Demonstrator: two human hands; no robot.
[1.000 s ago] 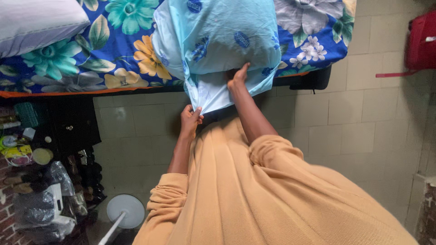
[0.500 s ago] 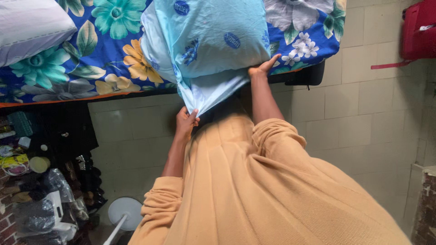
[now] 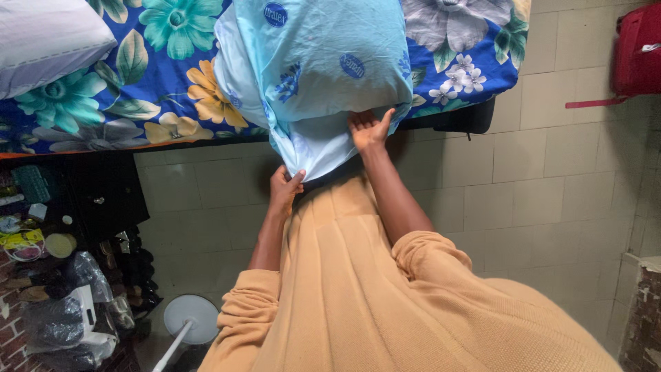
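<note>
While my left hand (image 3: 284, 187) pinches the pale blue pillowcase (image 3: 323, 69) hem, my right hand (image 3: 367, 129) presses open-palmed; casing step, next needs firm tug.

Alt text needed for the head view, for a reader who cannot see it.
A person's left hand pinches the open end of a light blue pillowcase while the right hand presses its underside. The covered pillow rests on a blue floral bedsheet above a tiled floor.

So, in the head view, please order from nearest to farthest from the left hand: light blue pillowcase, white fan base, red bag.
1. Light blue pillowcase, pinched by the left hand.
2. White fan base, lower left floor.
3. Red bag, far upper right.
</note>
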